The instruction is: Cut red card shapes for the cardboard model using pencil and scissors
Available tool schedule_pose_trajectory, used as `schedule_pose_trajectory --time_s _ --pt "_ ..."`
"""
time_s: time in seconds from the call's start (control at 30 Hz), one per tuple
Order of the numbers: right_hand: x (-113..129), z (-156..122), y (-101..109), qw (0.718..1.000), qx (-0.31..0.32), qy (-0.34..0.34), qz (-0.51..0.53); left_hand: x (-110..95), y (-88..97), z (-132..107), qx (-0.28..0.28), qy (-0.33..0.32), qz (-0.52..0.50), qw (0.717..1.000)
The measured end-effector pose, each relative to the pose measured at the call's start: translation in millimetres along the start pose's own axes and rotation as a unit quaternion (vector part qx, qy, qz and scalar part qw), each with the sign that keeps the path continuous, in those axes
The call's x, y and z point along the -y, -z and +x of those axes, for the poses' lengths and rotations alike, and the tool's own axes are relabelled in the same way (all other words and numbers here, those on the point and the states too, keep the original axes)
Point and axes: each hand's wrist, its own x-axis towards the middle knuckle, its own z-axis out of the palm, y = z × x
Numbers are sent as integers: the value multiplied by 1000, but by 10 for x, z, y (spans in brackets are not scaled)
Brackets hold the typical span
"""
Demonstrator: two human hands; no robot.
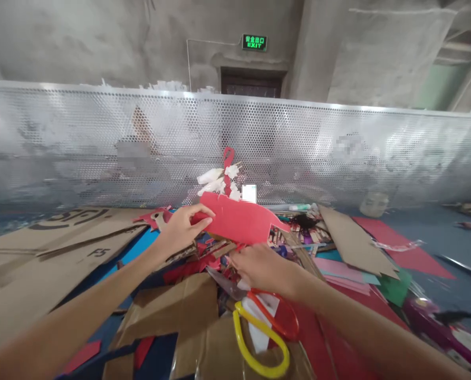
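My left hand [182,228] pinches the left end of a red cut-out paper shape [241,219] and holds it up above the table, thumb on top. Below it, my right hand [261,269] reaches down with curled fingers into a heap of red paper scraps [195,266]. I cannot make out whether it grips anything. A pair of scissors [259,327] with one yellow and one red handle lies just under my right wrist, blades pointing left and up, touched by neither hand.
Brown cardboard sheets [41,258] cover the left side and more cardboard [175,311] lies in front. Coloured paper sheets [377,253] and craft bits pile up on the right. A perforated metal screen [338,153] closes off the back; a small decoration [223,177] stands before it.
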Motion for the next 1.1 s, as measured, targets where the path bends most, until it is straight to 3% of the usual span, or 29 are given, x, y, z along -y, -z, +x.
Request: schedule_pose_trajectory --time_s 0.13,0.27,0.43,0.53,0.7,0.8,0.93,1.1 --pt "64 -2 -28 999 44 -8 27 12 51 -27 6 29 -19 999" --pt "91 -36 89 997 41 -21 59 -16 123 -41 -2 55 -18 998" --pt "137 -59 167 990 5 60 128 13 144 -47 -10 68 -25 997" --pt "193 2 -63 990 -14 27 139 49 130 -55 -4 82 -22 996" --pt "282 68 -575 991 -27 36 124 96 127 -82 4 105 -10 994" --pt "317 39 -670 992 -61 2 112 111 135 -82 2 100 -4 995" --pt "318 21 -492 987 -14 -37 158 103 133 -68 5 91 -9 996" --pt "293 -9 -157 961 47 -67 266 72 141 -63 10 66 -28 997"
